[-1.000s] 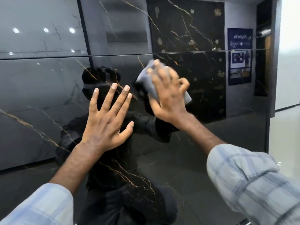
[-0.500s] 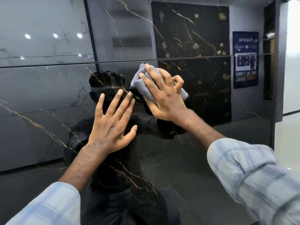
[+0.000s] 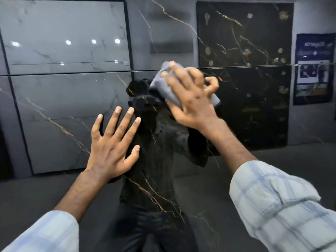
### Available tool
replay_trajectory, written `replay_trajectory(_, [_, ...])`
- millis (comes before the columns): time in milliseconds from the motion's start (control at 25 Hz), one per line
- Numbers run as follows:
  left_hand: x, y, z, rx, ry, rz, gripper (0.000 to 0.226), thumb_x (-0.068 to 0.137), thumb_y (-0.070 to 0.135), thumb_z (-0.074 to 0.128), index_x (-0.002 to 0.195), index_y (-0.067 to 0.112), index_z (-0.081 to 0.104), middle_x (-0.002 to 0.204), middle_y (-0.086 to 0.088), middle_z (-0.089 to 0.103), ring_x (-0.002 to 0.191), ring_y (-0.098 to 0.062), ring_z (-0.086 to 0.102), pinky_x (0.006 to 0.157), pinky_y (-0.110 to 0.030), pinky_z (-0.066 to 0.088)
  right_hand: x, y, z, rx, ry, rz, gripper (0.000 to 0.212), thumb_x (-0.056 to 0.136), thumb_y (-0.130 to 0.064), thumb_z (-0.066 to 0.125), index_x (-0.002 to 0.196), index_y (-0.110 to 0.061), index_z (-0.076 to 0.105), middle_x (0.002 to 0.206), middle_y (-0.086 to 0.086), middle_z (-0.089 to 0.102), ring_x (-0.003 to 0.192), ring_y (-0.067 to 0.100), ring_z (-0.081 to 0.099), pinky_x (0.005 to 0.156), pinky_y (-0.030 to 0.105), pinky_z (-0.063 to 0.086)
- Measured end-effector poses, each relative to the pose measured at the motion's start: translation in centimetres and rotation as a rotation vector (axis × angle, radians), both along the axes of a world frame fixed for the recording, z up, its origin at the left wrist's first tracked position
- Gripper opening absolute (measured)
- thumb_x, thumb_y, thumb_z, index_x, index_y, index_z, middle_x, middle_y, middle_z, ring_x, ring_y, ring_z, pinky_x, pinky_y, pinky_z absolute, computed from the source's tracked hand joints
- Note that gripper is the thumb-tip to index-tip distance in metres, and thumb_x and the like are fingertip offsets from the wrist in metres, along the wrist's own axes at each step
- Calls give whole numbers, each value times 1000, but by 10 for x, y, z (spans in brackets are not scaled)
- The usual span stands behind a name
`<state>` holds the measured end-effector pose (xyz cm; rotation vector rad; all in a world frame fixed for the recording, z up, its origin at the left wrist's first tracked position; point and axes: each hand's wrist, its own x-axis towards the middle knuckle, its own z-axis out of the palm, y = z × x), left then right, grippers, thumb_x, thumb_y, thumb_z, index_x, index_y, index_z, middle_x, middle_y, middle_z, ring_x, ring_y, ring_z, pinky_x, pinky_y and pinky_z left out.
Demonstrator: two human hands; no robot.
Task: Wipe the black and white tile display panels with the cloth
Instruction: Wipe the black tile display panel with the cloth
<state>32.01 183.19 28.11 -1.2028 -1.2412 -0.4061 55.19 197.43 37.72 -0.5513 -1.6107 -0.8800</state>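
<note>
The reflected blue poster (image 3: 315, 68) carries white lettering, too blurred to read.

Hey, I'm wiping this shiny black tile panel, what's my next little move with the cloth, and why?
Probably sweep the cloth downward across the black panel. Your right hand holds it pressed right at the horizontal seam, and the left hand lies flat on the panel lower down, so the stretch beneath looks like the next stroke.
</note>
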Motion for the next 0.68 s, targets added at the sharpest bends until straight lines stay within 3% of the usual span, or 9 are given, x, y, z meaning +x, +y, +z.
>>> replay_trajectory(80, [1, 0, -1, 7, -8, 13, 73, 96, 45, 44, 162, 15, 34, 171, -11, 23, 158, -36, 20, 121, -68, 18, -3, -2, 6, -173, 284, 41, 66, 86, -40, 51, 151, -33, 49, 165, -6, 38, 136, 26, 44, 94, 50, 27])
replay_trajectory(120, [1, 0, -1, 9, -6, 17, 73, 96, 44, 44, 162, 14, 35, 171, -11, 23, 158, -37, 20, 121, -69, 18, -11, -7, 5, -166, 300, 56, 67, 85, -39, 48, 152, -32, 49, 165, -5, 38, 136, 26, 42, 94, 49, 26])
replay_trajectory(280, [1, 2, -4, 12, -3, 6, 71, 97, 42, 45, 160, 11, 37, 170, -15, 25, 157, -40, 21, 119, -71, 21, -35, -20, -10, 143, -114, 157, 69, 81, -38, 55, 148, -27, 55, 163, -3, 42, 137, 24, 33, 96, 53, 26])
replay_trajectory(520, [-1, 4, -4, 18, -20, 3, 71, 96, 43, 45, 159, 12, 38, 168, -16, 29, 157, -41, 23, 118, -72, 22, -20, -6, 16, -96, 230, 171, 66, 80, -42, 54, 146, -34, 55, 162, -11, 40, 133, 23, 35, 97, 53, 26])
replay_trajectory(600, [-3, 4, -3, 10, -8, -9, 70, 97, 43, 45, 160, 13, 37, 168, -16, 28, 157, -41, 22, 119, -72, 21, -41, -21, -1, -45, 174, 195, 69, 79, -39, 53, 147, -30, 55, 162, -9, 41, 134, 25, 35, 96, 54, 27])
replay_trajectory(680, [-5, 5, -3, 16, -2, -24, 72, 97, 44, 45, 161, 15, 33, 169, -16, 27, 158, -40, 20, 120, -71, 19, -59, -31, -23, 92, -7, 190, 66, 81, -38, 54, 146, -29, 57, 162, -9, 44, 135, 24, 33, 97, 54, 25])
